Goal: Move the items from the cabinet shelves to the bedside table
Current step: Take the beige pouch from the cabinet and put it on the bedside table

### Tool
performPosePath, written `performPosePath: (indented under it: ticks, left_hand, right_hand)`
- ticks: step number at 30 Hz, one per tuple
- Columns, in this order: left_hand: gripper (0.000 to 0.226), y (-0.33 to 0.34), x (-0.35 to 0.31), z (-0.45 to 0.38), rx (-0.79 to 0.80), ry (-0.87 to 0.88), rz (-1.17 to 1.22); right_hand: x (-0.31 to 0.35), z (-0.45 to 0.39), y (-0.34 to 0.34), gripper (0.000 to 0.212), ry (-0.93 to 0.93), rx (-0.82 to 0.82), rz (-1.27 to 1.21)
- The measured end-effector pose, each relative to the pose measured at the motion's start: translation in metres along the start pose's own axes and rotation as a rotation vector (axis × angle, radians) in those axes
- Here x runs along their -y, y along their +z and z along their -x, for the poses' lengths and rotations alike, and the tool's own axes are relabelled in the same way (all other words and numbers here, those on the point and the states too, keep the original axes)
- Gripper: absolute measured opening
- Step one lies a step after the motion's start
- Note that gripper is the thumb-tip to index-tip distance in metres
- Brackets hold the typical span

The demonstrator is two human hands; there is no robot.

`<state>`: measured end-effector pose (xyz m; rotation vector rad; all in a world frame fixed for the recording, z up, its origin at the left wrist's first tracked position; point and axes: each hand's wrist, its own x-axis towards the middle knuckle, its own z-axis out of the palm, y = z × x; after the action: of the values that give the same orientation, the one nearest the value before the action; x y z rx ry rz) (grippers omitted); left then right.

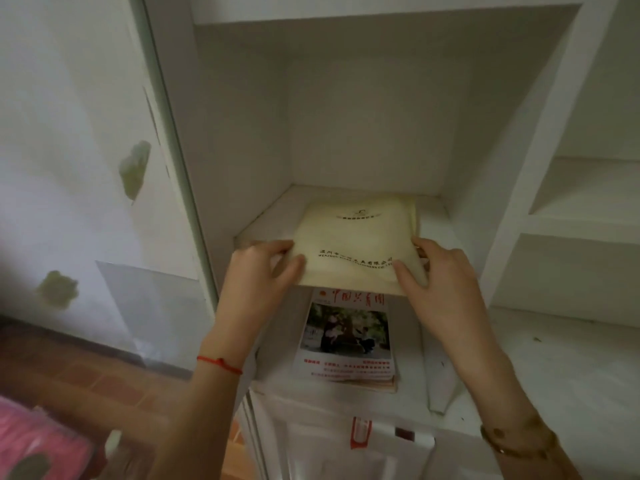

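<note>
A cream folded cloth bag (356, 237) with dark printed lettering lies on the upper shelf (263, 220) of a white cabinet, its front edge sticking out over the shelf lip. My left hand (263, 271) pinches its left front corner, thumb on top. My right hand (440, 282) grips its right front corner, thumb on top and fingers round the side. On the shelf below lies a stack of magazines (346, 341) with a photo cover and red title.
White cabinet side walls close in the shelf on both sides. More open compartments (585, 188) stand to the right. A white surface (554, 358) extends at the lower right. A wall with green patches and a reddish floor (86, 372) lie on the left; a pink cloth (41, 441) shows at the bottom left.
</note>
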<state>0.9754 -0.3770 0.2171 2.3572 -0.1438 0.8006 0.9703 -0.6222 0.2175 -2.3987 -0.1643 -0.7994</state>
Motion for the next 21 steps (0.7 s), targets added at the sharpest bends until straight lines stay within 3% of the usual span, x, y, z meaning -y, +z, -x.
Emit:
performPosePath:
  ticks: [4, 10, 15, 21]
  left_hand:
    - [0.039, -0.003, -0.006, 0.034, -0.082, 0.004, 0.046]
    - [0.038, 0.013, -0.004, 0.074, -0.119, -0.125, 0.388]
    - [0.049, 0.03, 0.006, 0.092, -0.021, -0.286, 0.711]
    - [0.049, 0.041, 0.022, 0.109, 0.098, -0.279, 0.717]
  right_hand:
    - [0.0, 0.036, -0.01, 0.051, -0.007, -0.099, -0.029]
    - [-0.014, 0.072, -0.002, 0.048, 0.13, -0.171, -0.317]
    - [-0.029, 0.084, 0.009, 0.041, 0.244, -0.091, -0.586]
    - [-0.044, 0.1, 0.021, 0.039, 0.244, 0.003, -0.647]
